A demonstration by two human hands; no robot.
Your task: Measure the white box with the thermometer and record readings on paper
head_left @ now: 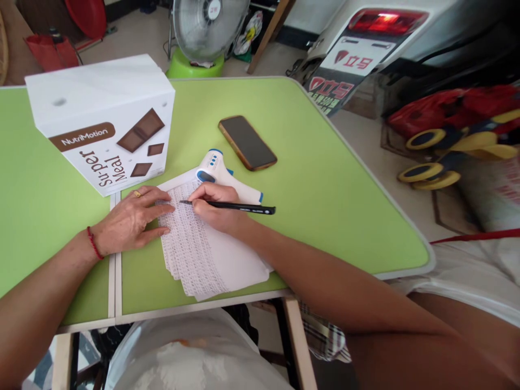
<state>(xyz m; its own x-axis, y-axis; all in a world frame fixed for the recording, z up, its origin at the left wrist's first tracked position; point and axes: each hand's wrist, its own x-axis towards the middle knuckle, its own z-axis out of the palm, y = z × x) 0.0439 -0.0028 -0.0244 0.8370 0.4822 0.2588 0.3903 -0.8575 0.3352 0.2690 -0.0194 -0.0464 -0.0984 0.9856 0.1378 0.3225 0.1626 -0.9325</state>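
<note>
My right hand (217,208) grips a black pen (247,207), its tip touching the upper part of a sheet covered in rows of small handwriting (190,244). Several sheets lie fanned in a stack, with blank white paper (235,260) showing on the right. Fingers spread, my left hand (140,219) rests at the stack's left edge; a ring and a red bracelet (94,242) are on it. Just beyond my right hand, a white and blue handheld thermometer (221,176) lies on the upper edge of the papers, partly hidden by that hand.
A white NutriMotion box (105,124) stands at the left on the green table (345,216). A dark phone (247,142) lies past the thermometer. Beyond the table are a fan (207,27) and a scooter's rear (357,49). White cloth (467,271) shows at the right edge.
</note>
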